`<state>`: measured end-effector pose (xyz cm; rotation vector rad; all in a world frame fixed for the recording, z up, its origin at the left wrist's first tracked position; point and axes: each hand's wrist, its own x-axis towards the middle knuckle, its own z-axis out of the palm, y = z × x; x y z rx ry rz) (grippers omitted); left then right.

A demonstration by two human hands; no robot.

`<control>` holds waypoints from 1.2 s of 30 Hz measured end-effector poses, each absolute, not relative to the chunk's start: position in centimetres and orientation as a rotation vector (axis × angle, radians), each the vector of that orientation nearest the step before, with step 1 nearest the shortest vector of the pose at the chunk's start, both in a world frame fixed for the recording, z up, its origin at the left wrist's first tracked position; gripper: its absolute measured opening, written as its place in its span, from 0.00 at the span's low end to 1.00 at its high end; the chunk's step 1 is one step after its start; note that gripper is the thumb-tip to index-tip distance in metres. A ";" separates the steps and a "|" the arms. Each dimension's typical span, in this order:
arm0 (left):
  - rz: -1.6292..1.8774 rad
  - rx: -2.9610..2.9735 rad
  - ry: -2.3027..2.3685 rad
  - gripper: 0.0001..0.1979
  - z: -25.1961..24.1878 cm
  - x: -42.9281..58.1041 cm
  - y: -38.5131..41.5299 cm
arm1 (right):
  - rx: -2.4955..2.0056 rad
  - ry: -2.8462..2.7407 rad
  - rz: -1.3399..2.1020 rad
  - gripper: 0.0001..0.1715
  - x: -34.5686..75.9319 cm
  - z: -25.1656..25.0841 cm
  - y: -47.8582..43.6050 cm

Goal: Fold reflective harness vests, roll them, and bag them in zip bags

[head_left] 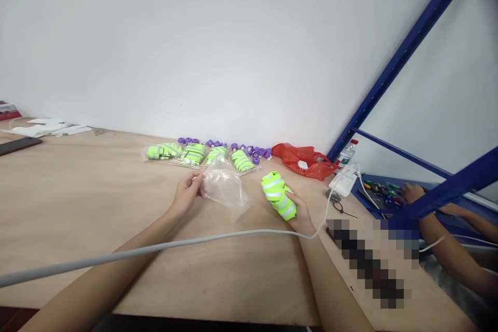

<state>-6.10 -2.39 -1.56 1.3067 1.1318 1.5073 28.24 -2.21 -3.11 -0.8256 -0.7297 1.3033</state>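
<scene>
My left hand [189,190] pinches the edge of a clear plastic bag [225,187], which hangs limp over the table with nothing visible inside. In my right hand [300,212] is a folded bundle of neon-yellow reflective strap [277,194] with silvery stripes, held apart from the bag on its right. Behind the bag, several similar yellow bundles lie in clear bags in a row, one of them a bagged bundle [192,154] near the middle. Small purple rolls [252,151] are scattered behind that row.
A red plastic bag [305,160], a bottle [347,153] and a white power strip [343,181] stand at the right. A grey cable [175,244] crosses in front of both my forearms. Beyond the blue frame [389,67], another person's hand [413,193] reaches among tools. White papers [50,127] lie far left.
</scene>
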 end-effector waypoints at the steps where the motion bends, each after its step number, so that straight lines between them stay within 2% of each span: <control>1: 1.496 1.264 1.140 0.26 -1.8 -6.4 -2.2 | -0.853 -0.734 1.368 0.29 27.9 -3.0 -2.5; 10: 1.533 1.044 1.164 0.22 -3.2 -7.5 -0.8 | -0.934 -0.965 1.781 0.30 25.1 -1.2 -5.0; 17: 1.593 0.975 1.108 0.24 -3.5 -6.4 -1.0 | -0.945 -1.185 1.930 0.45 22.2 -0.2 -6.0; 21: 1.672 0.954 1.125 0.22 -3.6 -6.6 -1.1 | -0.919 -1.187 1.964 0.49 21.9 0.0 -6.3; 30: 1.636 1.009 1.032 0.20 -3.7 -5.4 -2.2 | -0.936 -1.244 1.968 0.45 21.8 -0.4 -6.4; 36: 1.565 0.973 0.935 0.23 -3.9 -4.2 -2.7 | -0.962 -1.179 1.897 0.32 21.5 -1.8 -6.0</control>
